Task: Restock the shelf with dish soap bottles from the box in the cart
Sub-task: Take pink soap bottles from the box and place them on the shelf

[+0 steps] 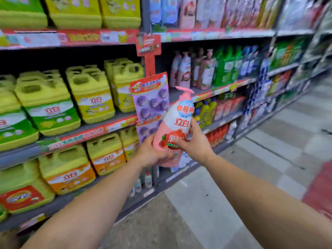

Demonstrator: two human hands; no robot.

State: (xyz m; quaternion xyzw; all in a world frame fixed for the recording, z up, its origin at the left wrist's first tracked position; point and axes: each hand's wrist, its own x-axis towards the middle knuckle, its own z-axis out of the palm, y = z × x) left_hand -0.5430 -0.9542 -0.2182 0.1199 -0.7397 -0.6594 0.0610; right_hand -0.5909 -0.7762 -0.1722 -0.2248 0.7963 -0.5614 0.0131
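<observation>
I hold one pink dish soap bottle [177, 126] with both hands in front of the shelving, upright with its pump tilted slightly right: my left hand [150, 153] is wrapped around its lower body and base, and my right hand [195, 142] grips its right side, thumb pressed across the red fruit label. The bottle is raised in the air, near a hanging purple card display [151, 103] to its left and below the shelf [206, 92] where matching pink pump bottles [183, 70] stand farther back. Yellow jugs [89, 94] fill the shelves on the left.
</observation>
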